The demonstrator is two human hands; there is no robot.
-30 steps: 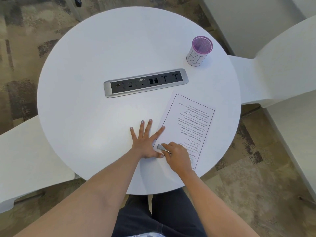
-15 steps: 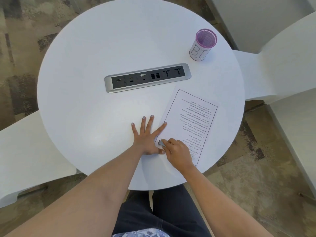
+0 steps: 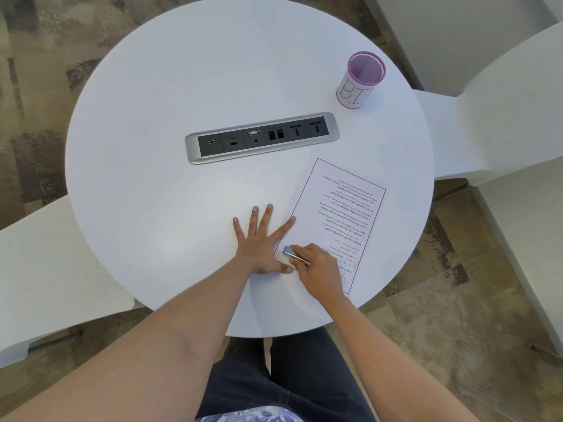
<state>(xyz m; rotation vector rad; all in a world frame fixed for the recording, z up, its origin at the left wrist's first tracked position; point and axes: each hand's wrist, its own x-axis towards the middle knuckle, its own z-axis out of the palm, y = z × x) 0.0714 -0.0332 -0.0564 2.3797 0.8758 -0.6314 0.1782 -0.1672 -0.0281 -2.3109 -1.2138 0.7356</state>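
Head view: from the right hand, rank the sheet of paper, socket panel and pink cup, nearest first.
1. The sheet of paper: under the right hand, which pinches a small silver tool.
2. The socket panel: mid-table, ahead.
3. The pink cup: far right edge.

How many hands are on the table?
2. The left hand lies flat beside the paper, fingertip on its edge; the right hand holds a small silver thing on its near corner.

I count one round white table (image 3: 152, 117) mid-frame. On it are one printed sheet (image 3: 341, 214) lower right, one purple mesh cup (image 3: 359, 83) upper right, one socket strip (image 3: 262, 137) at centre and one small metal tool (image 3: 292, 254). There are two hands, a left hand (image 3: 259, 242) and a right hand (image 3: 320, 269).
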